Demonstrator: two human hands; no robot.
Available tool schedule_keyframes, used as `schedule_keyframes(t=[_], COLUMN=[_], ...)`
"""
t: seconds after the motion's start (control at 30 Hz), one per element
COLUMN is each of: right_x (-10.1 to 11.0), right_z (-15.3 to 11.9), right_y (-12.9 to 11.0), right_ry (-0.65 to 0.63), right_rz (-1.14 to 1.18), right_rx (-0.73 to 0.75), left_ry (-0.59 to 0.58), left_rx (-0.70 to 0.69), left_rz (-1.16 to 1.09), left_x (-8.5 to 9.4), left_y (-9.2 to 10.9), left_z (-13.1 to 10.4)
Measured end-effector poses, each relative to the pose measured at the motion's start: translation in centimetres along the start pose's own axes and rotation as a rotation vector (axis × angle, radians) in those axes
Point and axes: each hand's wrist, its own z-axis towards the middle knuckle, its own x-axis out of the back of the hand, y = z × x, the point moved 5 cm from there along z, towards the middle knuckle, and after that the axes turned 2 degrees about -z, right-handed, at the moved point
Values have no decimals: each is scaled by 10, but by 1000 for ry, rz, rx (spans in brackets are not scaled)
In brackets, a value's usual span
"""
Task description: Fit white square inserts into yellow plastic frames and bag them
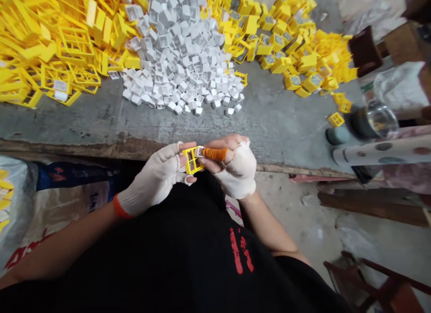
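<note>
My left hand (160, 176), in a white fingerless glove with an orange cuff, grips a small yellow frame (191, 161) with square openings between its fingers. My right hand (235, 165), in a similar white glove, is closed around a tool with an orange ribbed handle (215, 154). At the handle's left end a small white piece (200, 152) touches the yellow frame. The tool's tip is hidden. Both hands are close together at the table's front edge, in front of a black shirt.
On the grey table (101, 120) lie yellow frames (74, 43) at left, a heap of small white pieces (178, 57) in the middle and yellow blocks (306, 61) at right. A clear cup (382, 120) stands at the right. Sacks (67, 191) lie below left.
</note>
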Motion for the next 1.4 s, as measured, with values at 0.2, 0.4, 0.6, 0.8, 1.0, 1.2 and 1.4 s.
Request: schedule_keyframes(t=[0.2,0.4,0.6,0.8,1.0,1.2,1.4], right_x=[-1,13,-10,-23,-10,-16,-19], right_z=[-8,-3,23,7,0,1,-3], right_y=[-4,82,164,167,82,9,-3], right_ry=[-191,-274,-448,-270,-187,-211,-140], right_rz=[-112,-107,-416,-287,8,-38,-140], right_rx=[95,-372,-730,-523,-362,-147,121], left_ry=[-33,98,177,130,102,112,191], left_rx=[75,12,-35,-99,-144,-259,-171], left_rz=[68,61,76,58,94,107,91], left_x=[6,3,-5,-2,2,-1,5], left_y=[-2,3,16,14,9,8,1], left_z=[1,9,9,11,8,3,0])
